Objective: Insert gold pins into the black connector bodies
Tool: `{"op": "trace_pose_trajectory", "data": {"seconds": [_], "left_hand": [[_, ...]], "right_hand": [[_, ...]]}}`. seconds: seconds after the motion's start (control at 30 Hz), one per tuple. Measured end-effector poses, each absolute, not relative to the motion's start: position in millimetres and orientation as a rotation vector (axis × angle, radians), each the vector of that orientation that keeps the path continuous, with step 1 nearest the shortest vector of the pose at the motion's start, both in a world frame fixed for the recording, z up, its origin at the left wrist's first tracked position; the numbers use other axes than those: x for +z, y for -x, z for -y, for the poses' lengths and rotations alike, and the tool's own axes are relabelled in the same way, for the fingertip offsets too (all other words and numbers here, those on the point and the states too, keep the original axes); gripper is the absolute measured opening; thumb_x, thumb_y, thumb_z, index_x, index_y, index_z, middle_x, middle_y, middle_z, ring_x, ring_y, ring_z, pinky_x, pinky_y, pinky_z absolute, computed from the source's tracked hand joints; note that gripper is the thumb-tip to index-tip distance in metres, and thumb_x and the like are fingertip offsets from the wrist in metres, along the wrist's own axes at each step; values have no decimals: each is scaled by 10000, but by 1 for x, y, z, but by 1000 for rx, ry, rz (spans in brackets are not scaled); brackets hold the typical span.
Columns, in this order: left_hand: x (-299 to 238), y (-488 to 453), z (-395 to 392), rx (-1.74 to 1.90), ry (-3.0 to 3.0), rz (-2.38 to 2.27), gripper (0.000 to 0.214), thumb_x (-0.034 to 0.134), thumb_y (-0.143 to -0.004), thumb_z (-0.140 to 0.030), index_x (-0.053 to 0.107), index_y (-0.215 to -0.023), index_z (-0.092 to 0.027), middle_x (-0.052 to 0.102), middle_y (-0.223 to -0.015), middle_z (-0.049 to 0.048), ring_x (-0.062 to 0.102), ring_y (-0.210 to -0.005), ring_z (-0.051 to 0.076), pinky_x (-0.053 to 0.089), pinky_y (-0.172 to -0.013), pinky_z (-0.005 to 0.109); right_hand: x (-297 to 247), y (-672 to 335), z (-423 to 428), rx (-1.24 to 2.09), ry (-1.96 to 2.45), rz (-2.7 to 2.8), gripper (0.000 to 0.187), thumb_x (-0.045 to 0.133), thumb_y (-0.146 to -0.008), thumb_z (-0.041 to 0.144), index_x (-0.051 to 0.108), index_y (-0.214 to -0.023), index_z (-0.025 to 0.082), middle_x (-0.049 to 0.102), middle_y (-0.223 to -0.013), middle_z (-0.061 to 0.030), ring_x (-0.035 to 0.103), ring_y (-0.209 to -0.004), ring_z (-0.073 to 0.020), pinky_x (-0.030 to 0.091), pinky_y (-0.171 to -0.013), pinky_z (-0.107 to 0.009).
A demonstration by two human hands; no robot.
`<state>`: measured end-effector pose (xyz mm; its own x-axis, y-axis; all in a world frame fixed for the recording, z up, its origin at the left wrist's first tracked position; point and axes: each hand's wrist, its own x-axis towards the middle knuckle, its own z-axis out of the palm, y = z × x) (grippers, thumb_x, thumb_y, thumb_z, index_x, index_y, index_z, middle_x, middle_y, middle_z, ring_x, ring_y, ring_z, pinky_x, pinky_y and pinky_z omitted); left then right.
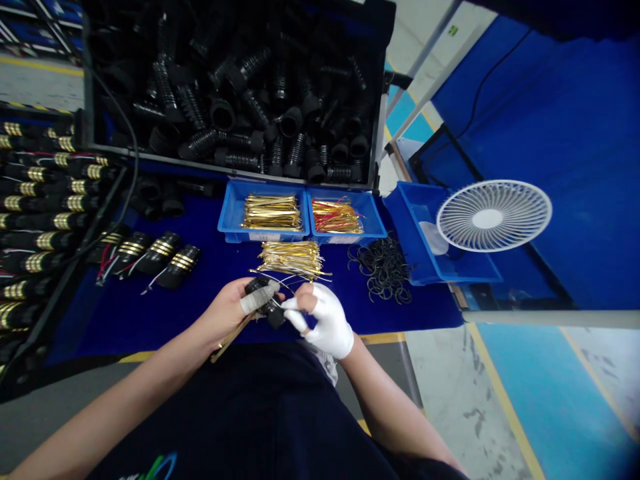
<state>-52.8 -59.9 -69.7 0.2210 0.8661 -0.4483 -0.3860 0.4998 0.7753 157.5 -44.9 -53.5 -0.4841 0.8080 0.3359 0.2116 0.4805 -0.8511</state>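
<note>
My left hand [233, 307], its thumb wrapped in grey tape, grips a black ribbed cylindrical part [274, 316] in front of my body. Thin brass-coloured strips [230, 341] stick out below the same hand. My right hand [327, 325], in a white glove with some fingertips bare, is at the part's right side, its fingers bent around a thin white wire [278, 303]. The exact pinch is partly hidden. Just beyond both hands, a pile of gold strips with white wires [293, 259] lies on the blue table cover [225, 263].
Blue bins hold gold strips [273, 212] and red-wired strips [336, 217]. Black rings [384, 267] lie to the right, near a white fan [495, 215]. A large crate [240, 175] of black ribbed parts stands behind. Gold-banded cylinders [163, 250] lie left.
</note>
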Motion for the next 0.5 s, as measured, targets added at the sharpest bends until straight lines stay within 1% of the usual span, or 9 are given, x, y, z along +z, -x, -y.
{"op": "trace_pose_trajectory", "data": {"seconds": [0.03, 0.1, 0.17, 0.2, 0.27, 0.33, 0.43, 0.5], "left_hand": [[-71, 55, 60, 961, -581, -1037, 351, 889, -710, -324, 774, -976, -125, 775, -918, 128, 719, -809, 238, 552, -727, 296], [-73, 57, 62, 1015, -602, -1107, 376, 895, -701, -313, 766, -1006, -134, 777, -976, 136, 720, -879, 246, 546, -774, 293], [-75, 55, 64, 1055, -636, -1154, 363, 899, -692, -289, 761, -991, -136, 776, -976, 129, 714, -903, 245, 534, -814, 292], [-75, 54, 66, 1058, -649, -1160, 351, 897, -692, -282, 758, -980, -138, 775, -968, 124, 711, -899, 246, 530, -827, 300], [-77, 51, 67, 1046, -691, -1164, 326, 886, -700, -268, 756, -972, -145, 768, -957, 107, 699, -877, 240, 521, -834, 305], [-79, 50, 66, 1016, -768, -1182, 267, 855, -729, -256, 755, -954, -154, 756, -933, 80, 676, -859, 228, 508, -820, 291], [-83, 54, 64, 984, -877, -1252, 109, 789, -783, -252, 734, -810, -163, 717, -807, 34, 628, -774, 200, 484, -736, 258], [-84, 56, 62, 1004, -850, -1251, 128, 764, -796, -257, 707, -727, -167, 692, -740, 23, 610, -726, 198, 480, -700, 259]], "right_hand": [[-50, -156, 47, 1015, 887, 1722, 293, 585, -945, 446, 625, -725, 256, 565, -645, -6, 525, -582, -172, 426, -602, -339], [-40, -149, 51, 1078, 889, 1203, 442, 455, -992, 533, 513, -649, 261, 378, -531, 36, 373, -452, -150, 362, -505, -320], [-32, -137, 54, 1147, 813, 878, 499, 374, -1005, 569, 420, -615, 260, 229, -502, 59, 242, -397, -138, 321, -460, -306], [-30, -130, 55, 1192, 773, 817, 503, 375, -1001, 573, 401, -609, 258, 206, -495, 62, 217, -388, -135, 318, -452, -304], [-35, -114, 54, 1271, 723, 793, 495, 432, -976, 583, 416, -601, 261, 228, -474, 61, 230, -379, -133, 321, -445, -305], [-48, -101, 52, 1318, 688, 811, 508, 496, -923, 645, 446, -586, 268, 248, -442, 63, 246, -368, -132, 314, -434, -306], [-64, -85, 47, 1367, 693, 939, 552, 573, -821, 755, 501, -566, 271, 288, -413, 65, 293, -359, -131, 338, -439, -322], [-64, -80, 43, 1391, 713, 1041, 574, 585, -790, 794, 531, -572, 265, 340, -425, 59, 336, -371, -132, 363, -459, -328]]}}
